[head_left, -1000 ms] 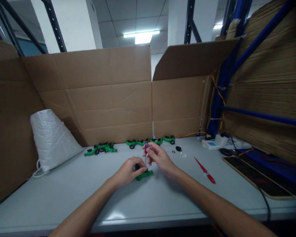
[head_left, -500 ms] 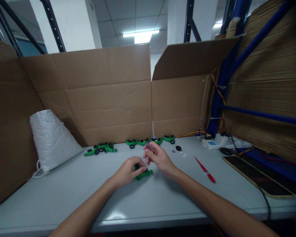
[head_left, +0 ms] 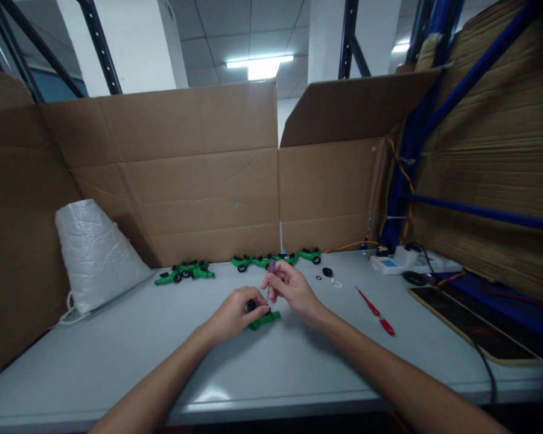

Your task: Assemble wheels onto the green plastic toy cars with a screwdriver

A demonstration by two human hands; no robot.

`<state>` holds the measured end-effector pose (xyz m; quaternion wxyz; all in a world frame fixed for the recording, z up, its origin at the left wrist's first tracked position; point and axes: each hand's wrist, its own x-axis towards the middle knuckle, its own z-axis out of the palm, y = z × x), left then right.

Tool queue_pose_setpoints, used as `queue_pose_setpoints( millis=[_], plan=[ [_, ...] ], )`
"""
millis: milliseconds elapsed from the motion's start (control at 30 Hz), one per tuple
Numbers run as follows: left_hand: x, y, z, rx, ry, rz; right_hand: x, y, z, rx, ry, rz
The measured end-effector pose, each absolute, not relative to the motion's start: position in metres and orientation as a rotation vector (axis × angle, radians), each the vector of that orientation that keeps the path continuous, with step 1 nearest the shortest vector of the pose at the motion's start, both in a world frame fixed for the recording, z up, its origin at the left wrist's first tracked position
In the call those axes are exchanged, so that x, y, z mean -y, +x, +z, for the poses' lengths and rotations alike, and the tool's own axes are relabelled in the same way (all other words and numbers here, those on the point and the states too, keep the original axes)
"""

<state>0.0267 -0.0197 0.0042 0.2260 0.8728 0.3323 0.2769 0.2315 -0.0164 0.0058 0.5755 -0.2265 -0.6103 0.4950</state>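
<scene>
My left hand [head_left: 238, 311] is closed around a small green plastic part with black pieces [head_left: 266, 319], holding it on the white table. Its thumb and fingers cover much of the part's left side. Between the fingertips of my right hand [head_left: 292, 291] is a screwdriver [head_left: 272, 266] with a purple handle. The thin shaft points down, and its tip meets the top of the green part near my left thumb. Whether the tip sits in a screw is too small to tell.
Similar green parts with black wheels [head_left: 184, 272] lie at the back left, and more green parts [head_left: 241, 263] line the cardboard wall. To the right are black and white rings [head_left: 327, 272], a red pen-like tool [head_left: 376, 311], a power strip [head_left: 389, 264] and a dark flat panel [head_left: 470, 322].
The purple screwdriver handle has turned slightly in my right fingertips and shows more of its side. My left hand and the green part stay in place.
</scene>
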Motion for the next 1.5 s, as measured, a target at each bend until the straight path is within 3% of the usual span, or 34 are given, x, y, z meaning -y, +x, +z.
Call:
queue_pose_setpoints(
  millis=[1500],
  plan=[
    [0.0212,0.0278,0.0035,-0.914,2.413,0.771,0.0154,0.2330,0.0062,1.422,-0.544,1.194]
  ],
)
